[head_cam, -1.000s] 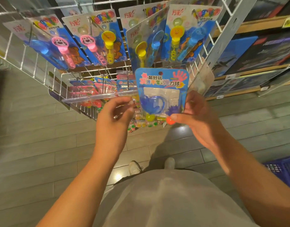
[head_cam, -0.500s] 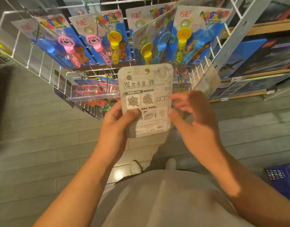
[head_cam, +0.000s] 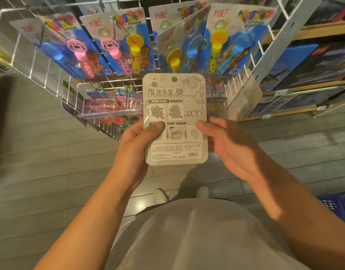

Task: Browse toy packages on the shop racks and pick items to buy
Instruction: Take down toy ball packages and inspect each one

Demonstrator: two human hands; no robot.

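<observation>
A toy package [head_cam: 175, 106] is held upright in front of me with its grey printed back facing me. My left hand [head_cam: 137, 151] grips its left edge, thumb lying across the card. My right hand [head_cam: 229, 147] holds the right edge, thumb tip on the card and fingers behind it. Behind the package stands a white wire rack [head_cam: 56, 75] hung with several blue bubble-wand toy cards [head_cam: 126, 43].
A lower wire basket [head_cam: 101, 114] on the rack holds more small packages. Wooden shelves [head_cam: 311, 32] with dark boxes run along the right. A blue shopping basket [head_cam: 339, 205] sits on the floor at the right edge. My shoes [head_cam: 161, 195] show below.
The package was turned from its blue front to its grey back and now sits slightly lower and closer. My right hand has settled onto its right edge.
</observation>
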